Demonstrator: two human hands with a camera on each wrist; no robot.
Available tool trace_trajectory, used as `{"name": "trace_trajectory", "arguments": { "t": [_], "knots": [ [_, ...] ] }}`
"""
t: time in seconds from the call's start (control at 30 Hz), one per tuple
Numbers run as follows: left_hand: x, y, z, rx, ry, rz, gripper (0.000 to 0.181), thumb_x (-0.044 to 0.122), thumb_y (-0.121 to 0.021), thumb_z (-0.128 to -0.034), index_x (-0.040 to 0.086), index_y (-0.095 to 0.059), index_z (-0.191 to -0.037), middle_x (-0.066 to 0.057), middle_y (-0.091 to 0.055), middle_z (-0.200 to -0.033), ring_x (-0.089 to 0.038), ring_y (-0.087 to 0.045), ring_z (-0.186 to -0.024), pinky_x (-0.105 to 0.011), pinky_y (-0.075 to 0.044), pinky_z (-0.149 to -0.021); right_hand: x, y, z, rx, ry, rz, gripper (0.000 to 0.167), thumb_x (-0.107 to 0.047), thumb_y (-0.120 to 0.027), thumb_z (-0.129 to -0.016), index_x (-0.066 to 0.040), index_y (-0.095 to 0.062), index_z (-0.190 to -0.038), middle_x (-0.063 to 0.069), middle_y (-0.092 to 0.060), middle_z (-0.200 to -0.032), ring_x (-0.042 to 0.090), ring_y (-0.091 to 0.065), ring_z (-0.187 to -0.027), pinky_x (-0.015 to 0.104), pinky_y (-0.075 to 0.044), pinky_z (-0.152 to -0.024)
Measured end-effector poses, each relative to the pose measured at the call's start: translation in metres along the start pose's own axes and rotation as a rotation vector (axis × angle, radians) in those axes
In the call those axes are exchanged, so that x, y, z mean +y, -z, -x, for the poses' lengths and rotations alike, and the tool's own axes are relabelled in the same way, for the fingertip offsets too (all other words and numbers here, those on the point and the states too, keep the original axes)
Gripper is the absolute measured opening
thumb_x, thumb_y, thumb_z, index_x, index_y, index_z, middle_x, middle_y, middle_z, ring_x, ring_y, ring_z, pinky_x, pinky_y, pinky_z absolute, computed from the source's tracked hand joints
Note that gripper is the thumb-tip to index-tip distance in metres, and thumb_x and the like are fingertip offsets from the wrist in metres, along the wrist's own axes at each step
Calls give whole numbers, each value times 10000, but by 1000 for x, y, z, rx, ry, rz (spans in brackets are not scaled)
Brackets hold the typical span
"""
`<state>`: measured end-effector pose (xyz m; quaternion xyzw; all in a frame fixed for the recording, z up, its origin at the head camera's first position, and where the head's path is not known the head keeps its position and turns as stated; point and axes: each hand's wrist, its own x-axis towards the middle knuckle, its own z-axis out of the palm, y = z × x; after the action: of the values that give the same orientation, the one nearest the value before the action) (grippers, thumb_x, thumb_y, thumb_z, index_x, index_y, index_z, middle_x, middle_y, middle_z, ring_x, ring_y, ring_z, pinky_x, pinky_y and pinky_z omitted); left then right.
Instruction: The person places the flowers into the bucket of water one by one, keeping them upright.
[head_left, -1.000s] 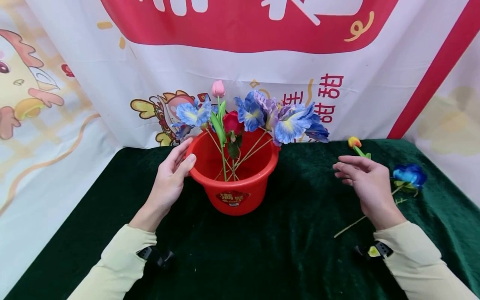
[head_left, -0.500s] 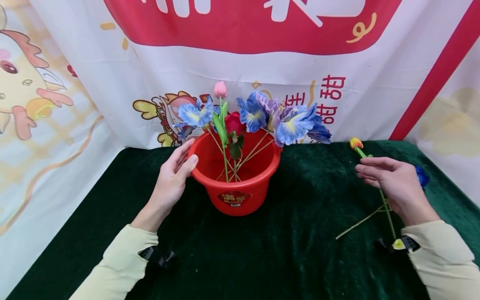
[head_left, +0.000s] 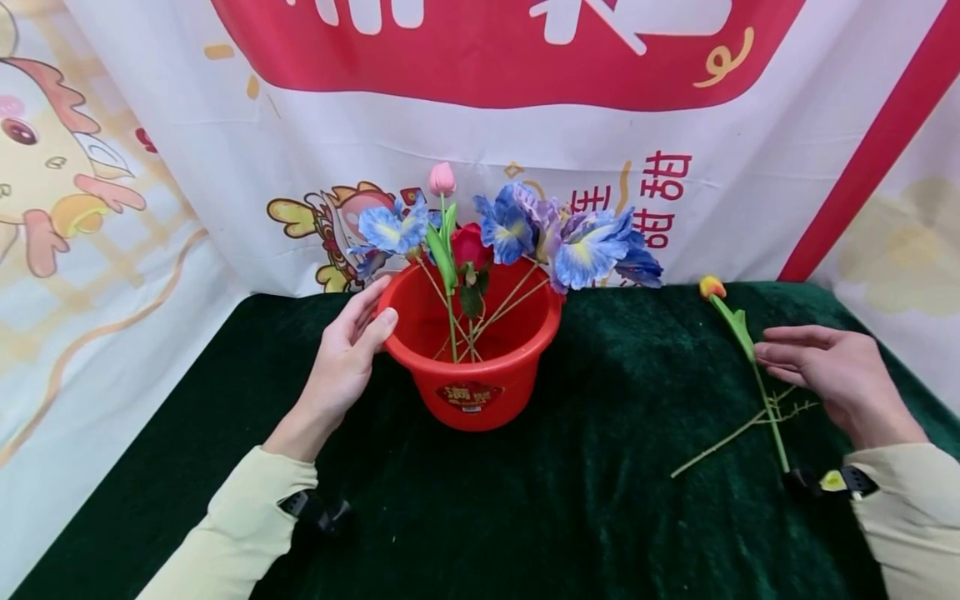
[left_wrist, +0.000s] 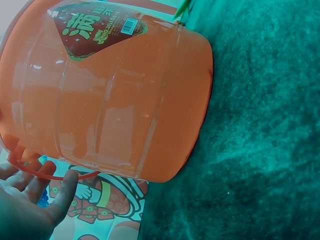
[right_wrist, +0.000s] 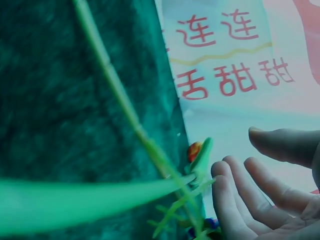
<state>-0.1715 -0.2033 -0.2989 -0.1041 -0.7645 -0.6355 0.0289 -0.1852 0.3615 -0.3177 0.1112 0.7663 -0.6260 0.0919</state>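
A red plastic bucket [head_left: 480,400] with artificial flowers stands on the dark green cloth. My left hand [head_left: 348,354] holds its left rim; in the left wrist view the thumb meets the bucket's handle [left_wrist: 55,177]. To the right lies a red-and-yellow tulip [head_left: 712,288], its stem crossing the stem [head_left: 712,451] of a blue flower. My right hand [head_left: 840,371] is beside the tulip's leaves, fingers relaxed and holding nothing. It hides the blue bloom in the head view; in the right wrist view a bit of the blue bloom [right_wrist: 212,229] shows.
In the bucket lean a pink tulip [head_left: 442,179], a red rose [head_left: 468,247] and blue-purple irises [head_left: 588,248]. A printed white-and-red curtain [head_left: 465,133] hangs behind the green cloth [head_left: 585,500]. A wrist camera [head_left: 825,482] sits close to the tulip's stem end.
My right hand has moved rightward past the tulip and now covers the blue bloom, uncovering the tulip's leaves and stem. The left hand keeps its place on the bucket.
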Motion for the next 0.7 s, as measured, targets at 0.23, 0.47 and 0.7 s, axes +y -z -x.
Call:
{"name": "trace_trajectory", "arguments": {
  "t": [0.23, 0.47, 0.7],
  "knots": [
    [-2, -1, -1, -5, -3, 9, 620, 396, -508, -1123, 235, -303, -1685, 15, -422, -1693, -257, -469, -1514, -159, -540, -1048, 11, 1, -2, 73, -3, 191, 106, -310, -690, -1043, -392, -756, -1029, -332, -704, -869, -83, -730, -836, 185, -633, -751],
    [-2, -1, -1, 0, 0, 3, 617, 401, -511, -1121, 245, -309, -1683, 23, -424, -1691, -252, -471, -1515, -157, -539, -1046, 14, 0, -5, 74, -46, 407, 669, -347, -666, -1053, 68, -472, -1540, -312, -631, -860, -50, -693, -828, 193, -619, -747],
    [-1, 0, 0, 4, -6, -2, 613, 399, -510, -1122, 242, -314, -1681, 17, -432, -1687, -255, -482, -1507, -149, -538, -1041, 10, 1, -8, 7, -92, 489, 721, -370, -696, -1034, 68, -452, -1553, -175, -722, -954, 54, -717, -865, 258, -579, -772]
  ]
}}
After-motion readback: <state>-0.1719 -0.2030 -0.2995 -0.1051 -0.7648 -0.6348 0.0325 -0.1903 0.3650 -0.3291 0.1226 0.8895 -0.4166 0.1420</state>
